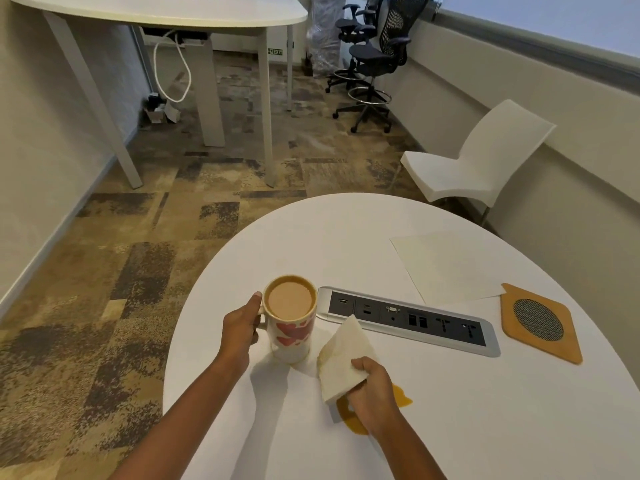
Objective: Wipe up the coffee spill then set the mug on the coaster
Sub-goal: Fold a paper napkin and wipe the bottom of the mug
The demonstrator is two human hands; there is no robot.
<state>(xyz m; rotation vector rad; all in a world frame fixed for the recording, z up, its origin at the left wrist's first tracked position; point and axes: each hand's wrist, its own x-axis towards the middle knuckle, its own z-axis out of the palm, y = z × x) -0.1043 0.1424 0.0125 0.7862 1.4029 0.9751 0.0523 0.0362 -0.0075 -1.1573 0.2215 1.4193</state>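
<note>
My right hand (372, 393) pinches a folded white napkin (343, 362) over the brown spill (356, 415), at 6 o'clock on the table (346, 230). My left hand (240, 329) grips the mug (290, 318) by its handle, at 9; white, red hearts, full of milky coffee. Power strip (408, 320) centre. Tan coaster (540, 322) with mesh disc at 3, well apart. Paper (446, 265) at 1. Far sign (276, 51) reads "EXIT".

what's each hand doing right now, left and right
Left hand: closed on the handle of the mug, which is full of coffee.
Right hand: closed on a folded napkin, over the coffee spill.
</note>
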